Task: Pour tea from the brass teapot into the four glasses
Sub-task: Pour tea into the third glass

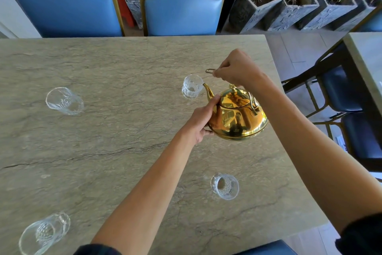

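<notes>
The teapot (237, 116) is polished brass, squat and round, bright enough to mirror the room on its belly. It has a domed lid (234, 98) with a small ornate knob, a thin curved spout (208, 90) and a wire bail handle (209, 71) raised above it. It is held off the surface (103, 68), right of centre, tilted with the spout pointing to about 10 o'clock.

The right hand (237, 68) is closed in a pinch over the top of the handle, directly above the pot. The left hand (201, 121) is curled against the pot's left side, thumb up beside the lid's rim and fingers wrapped under the base, steadying it.

Four clear, cut-pattern glasses stand upright and well apart on the grey-green stone-look surface. The far glass (192, 86) is at the spout's 10 o'clock, and the spout tip reaches its rim; whether they touch, and whether tea is flowing, cannot be told. The near glass (225, 186) sits at the pot's 6 o'clock, between the two forearms. The left glass (64, 100) stands at the pot's 9 o'clock, far across the surface. The corner glass (44, 233) is at about 7 o'clock, near the bottom left edge of view. All four look empty, though the far one is too small to be sure.

Two blue chairs (182, 10) with gold frames stand at the far edge, at 12 o'clock.
</notes>
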`<state>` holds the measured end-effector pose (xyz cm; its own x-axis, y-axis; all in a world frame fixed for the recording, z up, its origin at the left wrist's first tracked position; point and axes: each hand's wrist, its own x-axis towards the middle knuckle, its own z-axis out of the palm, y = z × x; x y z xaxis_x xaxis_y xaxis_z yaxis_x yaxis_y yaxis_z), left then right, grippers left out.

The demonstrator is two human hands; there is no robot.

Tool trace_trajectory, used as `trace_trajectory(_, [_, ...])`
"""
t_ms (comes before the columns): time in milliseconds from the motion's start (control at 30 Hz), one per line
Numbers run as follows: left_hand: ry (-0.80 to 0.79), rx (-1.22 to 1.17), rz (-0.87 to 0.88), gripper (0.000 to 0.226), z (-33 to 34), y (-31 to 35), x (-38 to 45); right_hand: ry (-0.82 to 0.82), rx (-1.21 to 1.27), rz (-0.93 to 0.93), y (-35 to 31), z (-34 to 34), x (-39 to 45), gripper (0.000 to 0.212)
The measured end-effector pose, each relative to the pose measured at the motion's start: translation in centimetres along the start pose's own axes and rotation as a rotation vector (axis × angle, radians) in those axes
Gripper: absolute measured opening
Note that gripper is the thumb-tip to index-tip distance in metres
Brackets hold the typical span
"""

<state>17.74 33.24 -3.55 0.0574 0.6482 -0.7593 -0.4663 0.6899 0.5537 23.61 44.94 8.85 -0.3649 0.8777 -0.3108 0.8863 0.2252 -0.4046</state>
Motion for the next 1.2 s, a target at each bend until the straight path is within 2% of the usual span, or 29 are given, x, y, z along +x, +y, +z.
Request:
trace_trajectory(433, [-0.007, -0.01, -0.001, 0.082, 0.01, -0.33, 0.3, 0.004, -0.02, -0.001, 0.08, -0.08, 0.0, 0.038])
trace_trajectory(1200, [-0.01, -0.009, 0.008, 0.086, -0.18, -0.22, 0.28, -0.015, 0.014, 0.01, 0.12, 0.41, 0.67, 0.034])
